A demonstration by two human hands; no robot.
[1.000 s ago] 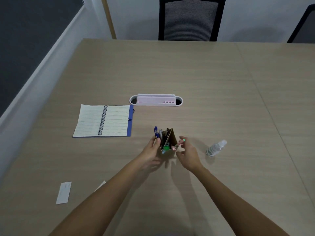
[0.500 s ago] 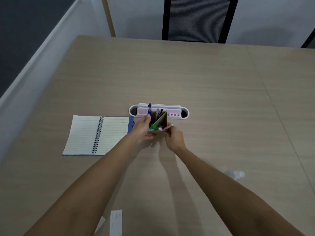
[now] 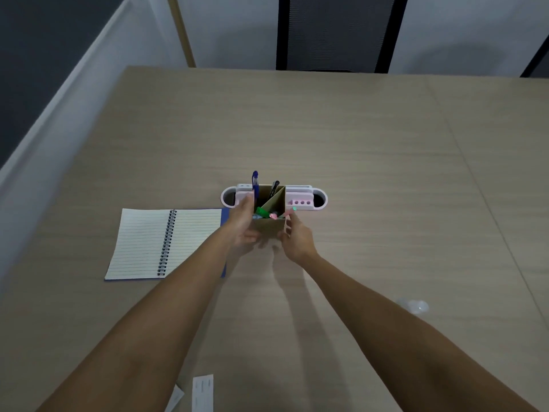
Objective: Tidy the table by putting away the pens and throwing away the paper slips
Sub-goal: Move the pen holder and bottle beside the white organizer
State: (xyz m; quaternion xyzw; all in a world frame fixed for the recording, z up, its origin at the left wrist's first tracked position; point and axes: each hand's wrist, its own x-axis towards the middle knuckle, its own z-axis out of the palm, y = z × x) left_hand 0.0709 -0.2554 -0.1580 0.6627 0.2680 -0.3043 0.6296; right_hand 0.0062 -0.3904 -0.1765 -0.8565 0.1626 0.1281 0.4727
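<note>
**A:** So where are we with the grip? Our left hand [image 3: 242, 217] is wrapped around the left wall of the brown pen holder [image 3: 269, 217], and our right hand [image 3: 297, 237] pinches its right near corner. Both sides clamped, box between them, right in front of the pink desk organizer [image 3: 303, 199].

**B:** Yep, and the pens are already inside: blue pen [image 3: 255, 182] standing tall at the back left, a black pen [image 3: 274, 187] beside it, green marker [image 3: 262, 212] and a pink-tipped pen [image 3: 273, 215] in the near compartment. We can't tell if the base is touching the tabletop [image 3: 371, 179] yet.

**A:** Then we'd set it down flat and keep it upright so nothing tips out. Ease both hands off together.

**B:** Agreed, and don't shove the organizer or clip the open notebook [image 3: 166, 240] to the left. After that, the paper slips [image 3: 203, 392] near our edge still need binning. There's a blurry clear bottle [image 3: 414, 306] on the right too.
</note>
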